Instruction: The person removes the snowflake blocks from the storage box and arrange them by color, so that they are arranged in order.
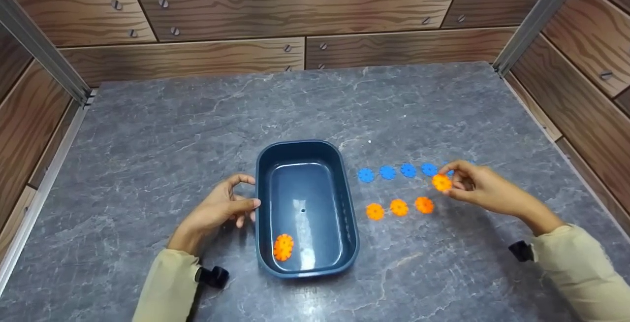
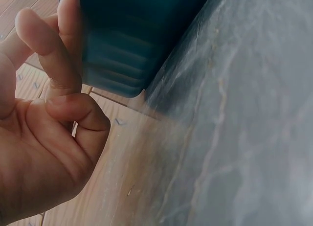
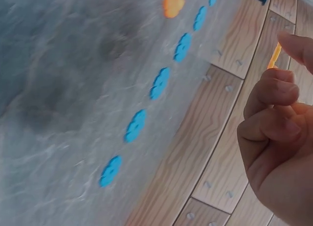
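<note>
A dark blue rectangular plastic tub stands in the middle. My left hand holds its left rim, the thumb at the edge and the other fingers along the outer wall. Orange flower-shaped discs lie overlapping in the tub's near left corner. To the right of the tub, my right hand pinches one orange flower-shaped disc between thumb and forefinger, raised off the table. In the right wrist view that disc shows edge-on. Three more orange discs form a row on the table below and left of this hand.
Behind the orange row runs a line of several blue flower-shaped discs; my right hand partly covers its right end in the head view. The grey marbled table is bordered by wood-patterned walls at the back and sides.
</note>
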The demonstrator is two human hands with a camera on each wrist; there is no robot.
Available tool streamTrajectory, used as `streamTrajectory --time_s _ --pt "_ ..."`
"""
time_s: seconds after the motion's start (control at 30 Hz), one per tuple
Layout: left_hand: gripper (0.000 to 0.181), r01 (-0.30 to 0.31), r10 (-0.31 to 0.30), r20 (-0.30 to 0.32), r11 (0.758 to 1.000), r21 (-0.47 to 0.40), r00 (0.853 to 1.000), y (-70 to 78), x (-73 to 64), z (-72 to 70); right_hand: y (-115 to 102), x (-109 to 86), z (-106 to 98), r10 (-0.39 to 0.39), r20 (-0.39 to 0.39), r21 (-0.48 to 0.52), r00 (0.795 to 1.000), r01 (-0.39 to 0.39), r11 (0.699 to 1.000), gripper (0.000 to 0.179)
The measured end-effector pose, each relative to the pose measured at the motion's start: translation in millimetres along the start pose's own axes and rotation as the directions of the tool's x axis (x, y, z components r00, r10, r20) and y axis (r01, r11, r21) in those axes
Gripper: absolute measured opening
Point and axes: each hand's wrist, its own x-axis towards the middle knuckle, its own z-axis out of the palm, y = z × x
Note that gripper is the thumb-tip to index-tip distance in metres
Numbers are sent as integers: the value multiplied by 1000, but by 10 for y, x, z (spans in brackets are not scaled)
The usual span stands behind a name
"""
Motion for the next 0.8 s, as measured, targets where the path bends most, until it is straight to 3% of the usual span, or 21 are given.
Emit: streamTrajectory --time_s 0.5,0.8 --pt "52 13 -13 -4 1000 8 1000 16 -8 -2 381 -154 153 85 31 21 996 -85 996 32" --pt "52 9 -9 -6 1000 11 1000 14 -4 6 442 -201 163 130 38 19 991 -130 991 31"
